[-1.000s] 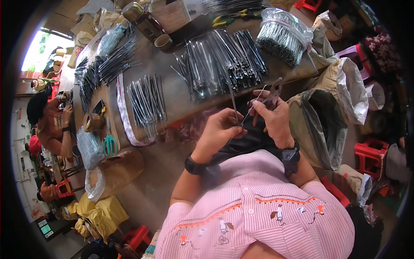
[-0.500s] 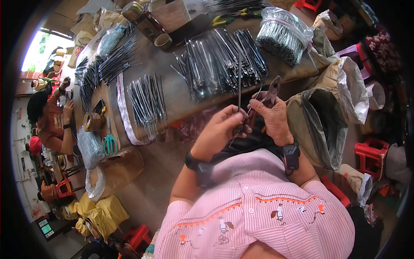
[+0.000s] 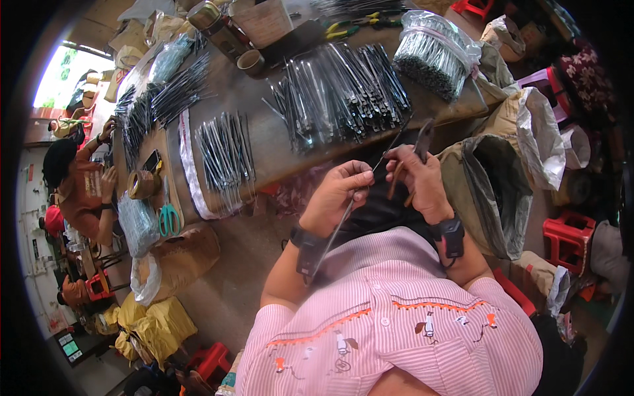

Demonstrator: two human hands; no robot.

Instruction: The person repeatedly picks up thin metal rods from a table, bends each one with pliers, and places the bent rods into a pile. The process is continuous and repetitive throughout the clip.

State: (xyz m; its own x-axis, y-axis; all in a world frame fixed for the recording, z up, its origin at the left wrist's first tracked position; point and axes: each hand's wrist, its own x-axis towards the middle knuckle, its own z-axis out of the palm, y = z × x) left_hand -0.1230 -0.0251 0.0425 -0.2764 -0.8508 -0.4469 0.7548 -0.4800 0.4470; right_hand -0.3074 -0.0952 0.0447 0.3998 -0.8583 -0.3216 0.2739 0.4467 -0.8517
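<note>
My left hand pinches a thin metal cable tie between thumb and fingers. One length slants down past my left wrist, and a thin dark length rises toward my right hand. My right hand is closed around a pair of pliers, jaws pointing up and handles below the fingers. Its fingertips are by the upper length; whether they touch it I cannot tell. Beyond my hands, a wide row of metal cable ties lies on the table, with a smaller row to its left.
A plastic-wrapped bundle of ties stands at the table's right end. Open sacks stand to my right. Teal scissors, a tape roll and a cup are on the left side. Another person works at far left.
The cable tie has swung from nearly upright to a slant, its lower length now crossing my left wrist. My left hand has shifted slightly left; the pliers have turned in my right hand.
</note>
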